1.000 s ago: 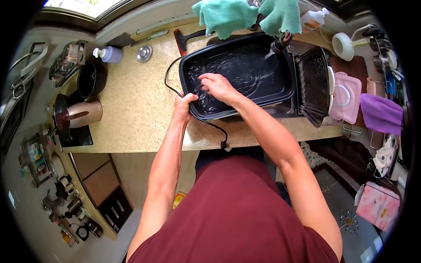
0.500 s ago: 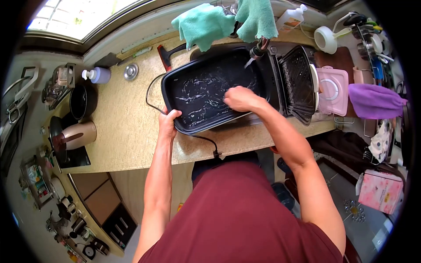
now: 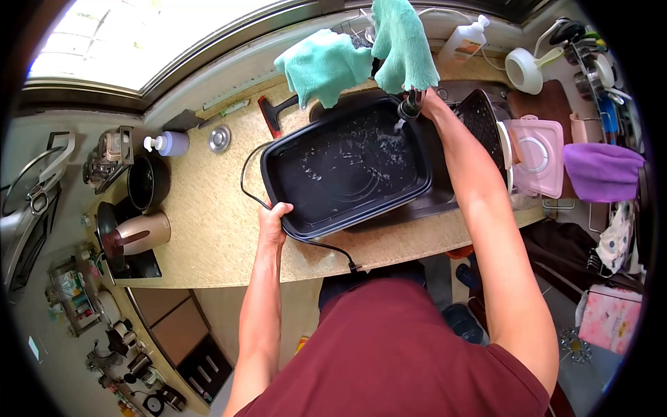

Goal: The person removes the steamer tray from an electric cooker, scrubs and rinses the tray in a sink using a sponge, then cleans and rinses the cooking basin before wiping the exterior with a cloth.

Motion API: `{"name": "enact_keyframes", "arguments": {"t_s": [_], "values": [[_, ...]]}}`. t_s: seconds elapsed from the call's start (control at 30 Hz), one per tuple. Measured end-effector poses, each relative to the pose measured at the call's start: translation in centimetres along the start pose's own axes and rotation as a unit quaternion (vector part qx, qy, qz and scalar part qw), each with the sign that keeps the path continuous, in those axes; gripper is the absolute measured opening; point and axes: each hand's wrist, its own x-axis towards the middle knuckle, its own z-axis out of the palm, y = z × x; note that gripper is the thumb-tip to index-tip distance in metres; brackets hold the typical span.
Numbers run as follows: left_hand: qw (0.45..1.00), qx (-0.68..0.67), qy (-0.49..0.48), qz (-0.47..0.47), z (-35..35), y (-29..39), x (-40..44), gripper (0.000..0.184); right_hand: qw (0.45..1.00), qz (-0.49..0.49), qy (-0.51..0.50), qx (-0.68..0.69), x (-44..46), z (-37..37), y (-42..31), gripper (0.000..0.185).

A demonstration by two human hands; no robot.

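A black rectangular electric pan (image 3: 326, 187) lies tilted over the sink (image 3: 445, 184), with a little water and white streaks on its bottom. My left hand (image 3: 274, 221) grips its near left corner, thumb on the rim and fingers underneath. A black power cord (image 3: 244, 182) loops past that hand and hangs toward the counter's front edge. My right hand (image 3: 432, 104) reaches behind the tap (image 3: 410, 105); the tap and a teal cloth (image 3: 404, 45) hide its fingers. A short whitish stream shows at the tap's spout.
Another teal cloth (image 3: 325, 67) hangs by the window. On the counter (image 3: 201, 229) are a red-and-black tool (image 3: 271, 115), a sink strainer (image 3: 219, 138), a pump bottle (image 3: 167, 143) and a kettle (image 3: 142, 233). A black ridged plate (image 3: 479, 125) and a pink lid (image 3: 538, 156) stand right.
My right hand has left the inside of the pan and moved up and right to the tap. My left hand still holds the pan's corner. The water in the pan has shifted rightward.
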Motion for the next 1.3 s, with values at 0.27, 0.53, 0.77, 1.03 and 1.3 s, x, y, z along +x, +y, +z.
{"name": "enact_keyframes", "arguments": {"t_s": [0.27, 0.53, 0.77, 1.03, 1.3], "values": [[1.0, 0.011, 0.002, 0.005, -0.2, 0.2, -0.2, 0.045, 0.983, 0.028, 0.034, 0.178, -1.7, 1.8, -1.1, 0.022], [1.0, 0.004, -0.003, 0.027, -0.2, 0.0, 0.2, 0.045, 0.975, -0.036, 0.085, -0.201, -12.4, 5.9, 3.6, 0.028], [1.0, -0.012, -0.017, 0.008, 0.3, 0.1, -0.2, 0.045, 0.987, 0.09, -0.015, 0.135, -7.2, 12.7, 5.1, 0.032], [0.999, -0.036, -0.03, -0.007, 1.0, 0.2, -1.1, 0.045, 0.962, -0.114, -0.243, -0.042, -7.2, 22.4, 3.9, 0.033], [0.999, -0.014, -0.043, 0.007, 0.9, 0.0, -0.8, 0.046, 0.88, -0.26, -0.007, -0.398, -10.4, 19.2, 2.1, 0.025]]}}
